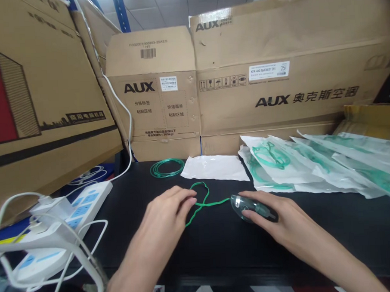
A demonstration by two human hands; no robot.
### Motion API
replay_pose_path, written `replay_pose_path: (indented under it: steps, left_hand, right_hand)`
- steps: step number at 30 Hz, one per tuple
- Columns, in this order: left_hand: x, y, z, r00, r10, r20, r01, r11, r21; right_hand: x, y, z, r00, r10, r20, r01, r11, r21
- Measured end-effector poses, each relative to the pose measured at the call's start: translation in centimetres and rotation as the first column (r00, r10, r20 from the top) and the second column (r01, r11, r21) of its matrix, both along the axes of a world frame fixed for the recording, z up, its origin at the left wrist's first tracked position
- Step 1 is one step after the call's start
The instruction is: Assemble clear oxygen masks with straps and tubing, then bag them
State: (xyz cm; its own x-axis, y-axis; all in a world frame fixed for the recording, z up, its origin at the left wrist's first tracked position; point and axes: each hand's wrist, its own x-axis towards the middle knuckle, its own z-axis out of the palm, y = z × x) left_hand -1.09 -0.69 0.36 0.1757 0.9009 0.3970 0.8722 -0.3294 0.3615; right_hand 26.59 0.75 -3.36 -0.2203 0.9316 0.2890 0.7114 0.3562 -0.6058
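My right hand [275, 209] is closed around a clear, green-tinted oxygen mask [246, 207], just above the black tabletop. From the mask's left end a thin green elastic strap [217, 202] runs leftward to my left hand [170, 209]. There the thumb and forefinger pinch the strap, and a loop of it curls up beyond the fingertips while another stretch hangs below them. Behind my left hand lies a coil of green tubing [167, 168]. Beside the coil a flat white pouch [214, 167] rests on the table.
Several clear-fronted pouches [280, 164] with green tubing are piled at the right. A white power strip [84, 211] with plugs and tangled cables fills the left side of the black table [202, 253]. Cardboard boxes [160, 91] stand along the back and the left.
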Motion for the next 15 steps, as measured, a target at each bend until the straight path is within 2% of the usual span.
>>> replay_pose_path:
  steps: [2, 4, 7, 11, 15]
  left_hand:
    - [2.1, 0.2, -1.3, 0.997, -0.082, 0.016, 0.081, 0.996, 0.039]
    - [4.1, 0.6, -2.7, 0.988, -0.155, 0.014, 0.155, 0.988, 0.016]
    - [5.7, 1.3, -4.1, 0.981, -0.193, 0.000, 0.193, 0.980, -0.050]
    - [5.6, 1.7, -3.8, 0.979, -0.203, 0.000, 0.202, 0.973, -0.114]
    - [5.4, 1.6, -3.1, 0.988, -0.152, -0.002, 0.151, 0.983, -0.104]
  right_hand:
    - [0.6, 0.1, -0.2, 0.999, -0.024, 0.029, 0.024, 1.000, -0.001]
    - [1.3, 0.2, -0.5, 0.998, -0.024, 0.060, 0.023, 1.000, 0.014]
    - [2.2, 0.5, -1.0, 0.993, 0.015, 0.117, -0.017, 1.000, 0.016]
    - [3.1, 0.7, -1.2, 0.978, 0.066, 0.196, -0.061, 0.998, -0.028]
    - [3.6, 0.7, -1.1, 0.973, 0.063, 0.222, -0.053, 0.997, -0.053]
